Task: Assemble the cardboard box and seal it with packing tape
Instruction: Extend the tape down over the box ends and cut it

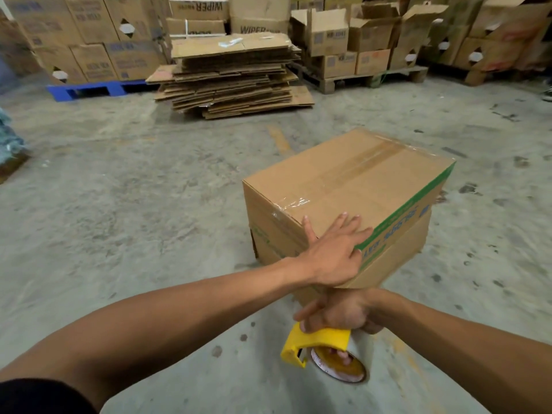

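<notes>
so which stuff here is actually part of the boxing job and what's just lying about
In the job:
cardboard box
tape dispenser
left hand flat on the box
right hand gripping the dispenser

Lying about:
flattened cardboard stack
blue pallet
stacked cartons

Stack of flattened cardboard point(233, 76) on the concrete floor point(134, 189). Left of the stack, a blue pallet point(95, 89) under printed cartons point(89, 37). Right of the stack, a wooden pallet point(370, 77) bearing open-topped boxes point(343, 31).
</notes>
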